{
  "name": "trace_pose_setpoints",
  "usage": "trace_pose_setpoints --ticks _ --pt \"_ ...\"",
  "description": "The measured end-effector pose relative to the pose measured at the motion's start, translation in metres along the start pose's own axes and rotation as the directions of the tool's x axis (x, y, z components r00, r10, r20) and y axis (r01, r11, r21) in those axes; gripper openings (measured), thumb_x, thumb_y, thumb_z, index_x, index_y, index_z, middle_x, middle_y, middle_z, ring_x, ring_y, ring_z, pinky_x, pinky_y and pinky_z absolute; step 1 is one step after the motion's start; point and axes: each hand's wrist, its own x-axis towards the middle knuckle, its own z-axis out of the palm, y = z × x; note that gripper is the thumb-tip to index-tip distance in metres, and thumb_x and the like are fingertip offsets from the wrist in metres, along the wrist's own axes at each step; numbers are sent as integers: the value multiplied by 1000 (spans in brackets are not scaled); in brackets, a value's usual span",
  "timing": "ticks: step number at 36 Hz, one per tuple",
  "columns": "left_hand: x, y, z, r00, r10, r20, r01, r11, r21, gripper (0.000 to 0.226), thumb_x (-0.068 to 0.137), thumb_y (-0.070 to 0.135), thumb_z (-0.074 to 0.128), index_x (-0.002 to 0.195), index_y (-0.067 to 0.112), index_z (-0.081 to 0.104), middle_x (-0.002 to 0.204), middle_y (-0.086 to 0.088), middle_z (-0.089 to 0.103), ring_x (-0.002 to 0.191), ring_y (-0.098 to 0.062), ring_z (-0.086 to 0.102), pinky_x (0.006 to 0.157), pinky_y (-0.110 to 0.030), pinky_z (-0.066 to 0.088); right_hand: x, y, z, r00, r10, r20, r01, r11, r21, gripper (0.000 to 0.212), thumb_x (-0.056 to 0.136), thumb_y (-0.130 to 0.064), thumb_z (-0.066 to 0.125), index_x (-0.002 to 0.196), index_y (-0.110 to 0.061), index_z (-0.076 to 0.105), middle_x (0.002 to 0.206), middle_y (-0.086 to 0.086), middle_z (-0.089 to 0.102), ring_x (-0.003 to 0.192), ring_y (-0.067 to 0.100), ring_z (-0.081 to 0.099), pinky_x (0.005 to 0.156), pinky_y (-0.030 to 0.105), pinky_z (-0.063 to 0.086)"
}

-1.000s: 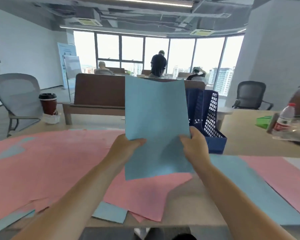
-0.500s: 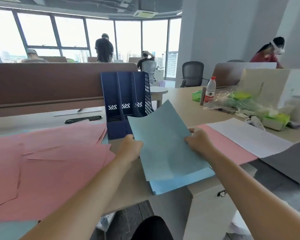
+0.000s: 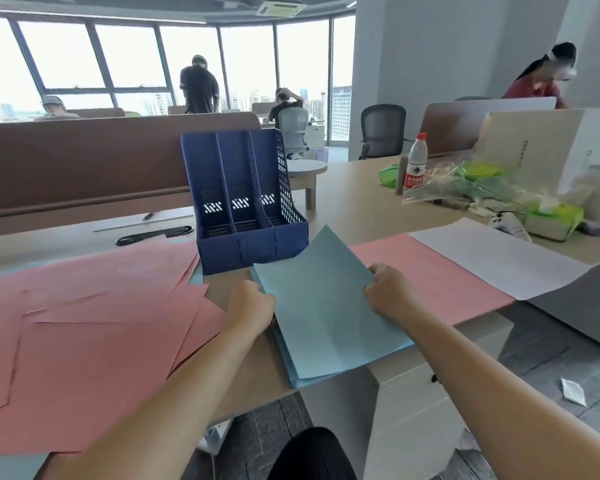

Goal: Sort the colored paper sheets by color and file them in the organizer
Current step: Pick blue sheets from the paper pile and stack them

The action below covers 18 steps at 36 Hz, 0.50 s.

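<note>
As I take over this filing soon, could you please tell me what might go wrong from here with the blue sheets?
1. The blue sheets overhang the near edge of the desk; if the left hand or right hand loosens, some may slide off.
2. The organizer stands just behind; the sheets' far corner could catch its front wall and crumple.
3. The pink sheet under the right hand might get gathered in.

Two hands (image 3: 252, 306) (image 3: 390, 294), one organizer (image 3: 243, 202), one bottle (image 3: 416, 164).

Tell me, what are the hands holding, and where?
The blue paper sheets: the left hand grips their left edge, the right hand their right edge.
</note>
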Motion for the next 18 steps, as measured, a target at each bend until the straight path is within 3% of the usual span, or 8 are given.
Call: trace_pose_setpoints --ticks 5,9,11,13,15,18 --pt "-8 5 -4 1000 -4 -22 4 1000 -2 22 69 11 53 81 -1 67 70 -14 72 61 -31 71 63 -52 60 2 0 4 1000 0 -6 -1 996 -94 20 87 -10 49 105 -12 60 106 10 67 86 29 57 75 32 46" --pt "1 -5 -4 999 -10 -34 12 998 70 31 62 20 50 84 3 64 79 -13 67 70 -28 66 66 -43 56 -2 -4 5 999 -12 -30 4 974 -226 25 94 -22 50 114 -10 57 114 11 63 103 32 59 75 33 42" --pt "-19 12 -12 1000 12 -19 -10 995 94 32 75 18 55 105 12 65 100 -8 67 85 -24 64 71 -31 47 -6 -6 5 998 -21 -53 4 955 -296 32 95 -27 50 121 -9 55 122 14 58 112 33 53 83 36 43" --pt "-29 20 -16 999 37 -11 -36 994 105 38 88 15 55 126 10 58 119 -5 62 97 -19 58 79 -26 39 -10 -11 5 996 -36 -75 9 944 -330 37 96 -29 50 126 -8 53 125 16 53 117 34 48 91 38 44" --pt "-30 20 -17 997 71 9 -71 993 98 35 92 14 54 127 10 56 116 -3 61 91 -15 55 76 -23 38 -15 -19 6 995 -50 -85 21 948 -317 37 95 -29 51 126 -8 54 125 16 53 117 34 48 93 39 45" --pt "-34 21 -22 991 128 42 -130 989 64 24 93 15 53 116 13 60 99 1 63 73 -10 58 59 -20 43 -23 -37 11 994 -82 -68 62 965 -253 38 95 -27 52 129 -9 55 128 15 53 119 32 48 94 38 44"
